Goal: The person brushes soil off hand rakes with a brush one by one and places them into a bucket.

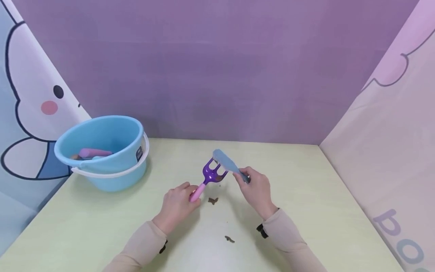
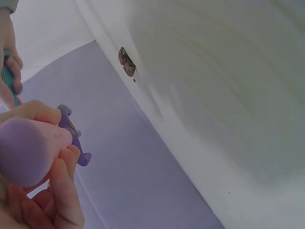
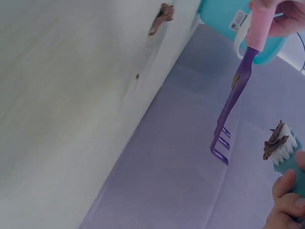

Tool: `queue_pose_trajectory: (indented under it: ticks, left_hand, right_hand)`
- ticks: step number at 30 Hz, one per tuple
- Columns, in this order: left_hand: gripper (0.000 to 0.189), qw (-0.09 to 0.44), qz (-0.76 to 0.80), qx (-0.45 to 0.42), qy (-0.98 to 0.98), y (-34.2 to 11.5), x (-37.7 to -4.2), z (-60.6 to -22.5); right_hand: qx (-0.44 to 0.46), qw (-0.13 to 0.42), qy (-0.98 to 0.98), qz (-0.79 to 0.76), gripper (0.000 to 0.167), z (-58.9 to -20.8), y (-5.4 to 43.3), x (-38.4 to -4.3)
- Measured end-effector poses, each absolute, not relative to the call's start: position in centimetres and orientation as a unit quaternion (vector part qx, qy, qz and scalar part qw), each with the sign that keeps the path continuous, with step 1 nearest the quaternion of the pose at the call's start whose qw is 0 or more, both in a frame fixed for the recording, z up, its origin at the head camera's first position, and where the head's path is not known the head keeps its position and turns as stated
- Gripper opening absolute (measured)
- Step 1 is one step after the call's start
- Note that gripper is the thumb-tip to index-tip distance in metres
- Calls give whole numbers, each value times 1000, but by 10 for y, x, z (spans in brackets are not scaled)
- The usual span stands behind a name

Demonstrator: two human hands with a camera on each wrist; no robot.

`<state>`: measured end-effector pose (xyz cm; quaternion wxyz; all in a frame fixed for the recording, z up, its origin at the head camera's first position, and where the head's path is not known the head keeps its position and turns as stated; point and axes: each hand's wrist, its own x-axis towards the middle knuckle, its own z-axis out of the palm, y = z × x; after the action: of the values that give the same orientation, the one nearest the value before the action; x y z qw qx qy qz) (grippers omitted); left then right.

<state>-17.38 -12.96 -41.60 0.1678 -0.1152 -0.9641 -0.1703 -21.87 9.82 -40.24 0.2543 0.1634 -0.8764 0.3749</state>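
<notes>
My left hand (image 1: 178, 206) grips the pink handle of a purple garden hand fork (image 1: 211, 174), its tines pointing up and away above the table. In my right hand (image 1: 257, 190) is a blue scrubbing brush (image 1: 225, 161), pinched by its handle. The brush head overlaps the tines in the head view; the right wrist view shows white bristles (image 3: 286, 151) with a brown clump (image 3: 275, 142) stuck to them. A brown smear (image 3: 235, 81) marks the fork's neck. Below the tools, one brown clump (image 1: 213, 201) lies on the table and another (image 1: 229, 239) nearer me.
A light blue bucket (image 1: 117, 183) with a white handle stands at the left, holding a pink-handled item (image 1: 95, 152) and other things. The pale table (image 1: 306, 211) ends at a purple backdrop (image 1: 217, 75), with printed panels on both sides.
</notes>
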Motion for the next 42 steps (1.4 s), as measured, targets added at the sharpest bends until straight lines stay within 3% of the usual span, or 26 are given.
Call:
queue_pose_trajectory:
  ticks: [11, 20, 33, 42]
  left_hand:
    - [29, 172, -165, -99, -966, -135, -170, -413]
    - [28, 267, -149, -143, -941, -133, -169, -416]
    - [25, 313, -125, -166, -927, -131, -166, -425]
    - [24, 305, -113, -165, -931, -130, -164, -425]
  right_hand:
    - [262, 375, -862, 216, 21, -414, 117, -202]
    - [300, 422, -846, 127, 20, -419, 115, -197]
    - [314, 380, -859, 135, 18, -417, 112, -188]
    - [300, 322, -872, 215, 15, -418, 107, -188]
